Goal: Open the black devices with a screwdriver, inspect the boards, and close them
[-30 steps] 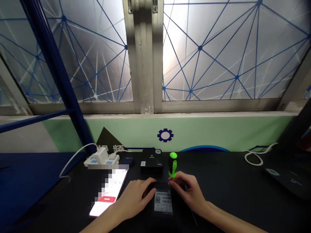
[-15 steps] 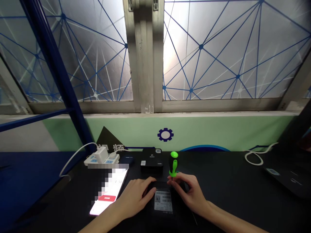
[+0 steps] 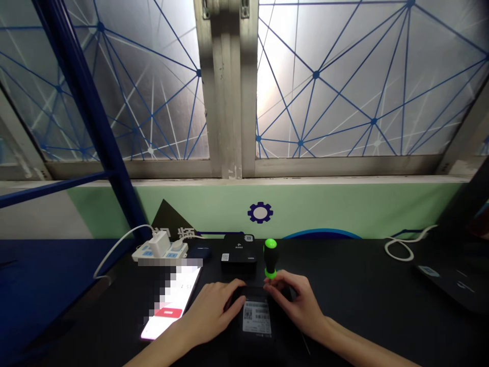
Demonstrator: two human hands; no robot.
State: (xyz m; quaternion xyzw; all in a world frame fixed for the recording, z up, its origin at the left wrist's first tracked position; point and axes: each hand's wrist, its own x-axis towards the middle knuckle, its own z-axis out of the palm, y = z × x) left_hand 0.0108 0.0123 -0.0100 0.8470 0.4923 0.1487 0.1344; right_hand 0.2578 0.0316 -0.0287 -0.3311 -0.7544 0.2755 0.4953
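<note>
A black device box (image 3: 250, 344) with a white printed label lies on the dark table in front of me. My left hand (image 3: 217, 308) grips its left side, the thumb near the label and the fingers at the far edge. A screwdriver (image 3: 270, 257) with a black and green handle stands nearly upright over the far right corner of the box. Low on its shaft, the fingertips of my right hand (image 3: 292, 295) are pinched together. The screwdriver's tip is hidden by those fingers.
Behind the box sits another black box (image 3: 239, 251). To the left are a lit phone (image 3: 171, 306) and a white power strip (image 3: 143, 252) with plugs. A thin rod (image 3: 306, 344) lies by my right wrist. At far right are a black device (image 3: 454, 285) and a white cable (image 3: 399, 257).
The screwdriver has turned about its shaft, so its bright green stripe no longer faces me. Its handle has shifted slightly left. Both hands stay almost where they were.
</note>
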